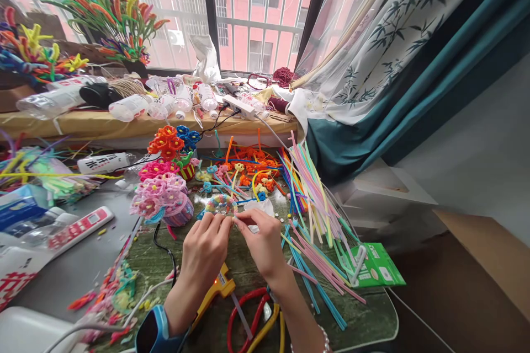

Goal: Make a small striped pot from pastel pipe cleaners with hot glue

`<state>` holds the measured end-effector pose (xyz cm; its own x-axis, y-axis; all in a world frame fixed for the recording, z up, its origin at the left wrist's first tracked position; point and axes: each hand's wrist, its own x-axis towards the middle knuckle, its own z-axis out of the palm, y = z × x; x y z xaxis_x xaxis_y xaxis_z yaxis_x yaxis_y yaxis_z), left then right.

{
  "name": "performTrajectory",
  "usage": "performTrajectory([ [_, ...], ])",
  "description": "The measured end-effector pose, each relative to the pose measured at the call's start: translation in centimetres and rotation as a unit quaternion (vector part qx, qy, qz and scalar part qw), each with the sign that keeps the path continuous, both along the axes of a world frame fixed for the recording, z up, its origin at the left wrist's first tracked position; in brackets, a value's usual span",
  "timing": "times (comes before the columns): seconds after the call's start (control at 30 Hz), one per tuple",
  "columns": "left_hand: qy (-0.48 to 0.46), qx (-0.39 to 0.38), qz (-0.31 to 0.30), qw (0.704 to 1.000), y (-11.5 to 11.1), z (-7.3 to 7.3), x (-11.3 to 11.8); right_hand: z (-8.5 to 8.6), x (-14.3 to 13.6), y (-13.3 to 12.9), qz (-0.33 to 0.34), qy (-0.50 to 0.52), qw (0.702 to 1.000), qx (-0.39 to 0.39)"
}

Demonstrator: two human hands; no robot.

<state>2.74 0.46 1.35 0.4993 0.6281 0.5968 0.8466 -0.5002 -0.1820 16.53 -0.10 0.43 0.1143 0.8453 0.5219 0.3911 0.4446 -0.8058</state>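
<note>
My left hand (206, 251) and my right hand (264, 242) meet at the middle of the green table. Both are closed, with fingertips pinched together on a ring of pastel fuzzy stems (221, 202), whose far arc shows beyond the fingers. The near part of the ring is hidden by the fingers. Below the hands lie a yellow glue gun (223, 285) and red-handled scissors (232, 322). A bunch of pink and lilac fuzzy flowers (162, 198) stands left of my left hand.
Long pastel stems (317, 193) and blue stems (327, 300) lie to the right, beside a green packet (379, 266). Orange flower pieces (248, 160) are behind. Bottles and a power strip (239, 106) line the sill. A black cable (165, 248) runs at left.
</note>
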Motion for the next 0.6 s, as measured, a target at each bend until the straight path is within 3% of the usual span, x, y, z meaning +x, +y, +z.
performTrajectory([
  [0.33,0.023,-0.009,-0.003,1.000,0.1,0.0,0.2,-0.7,-0.1,0.4,0.018,-0.012,0.999,0.035],
  [0.6,-0.025,-0.015,-0.033,0.999,0.4,0.1,-0.1,-2.0,0.0,0.5,0.036,-0.056,0.996,0.063],
])
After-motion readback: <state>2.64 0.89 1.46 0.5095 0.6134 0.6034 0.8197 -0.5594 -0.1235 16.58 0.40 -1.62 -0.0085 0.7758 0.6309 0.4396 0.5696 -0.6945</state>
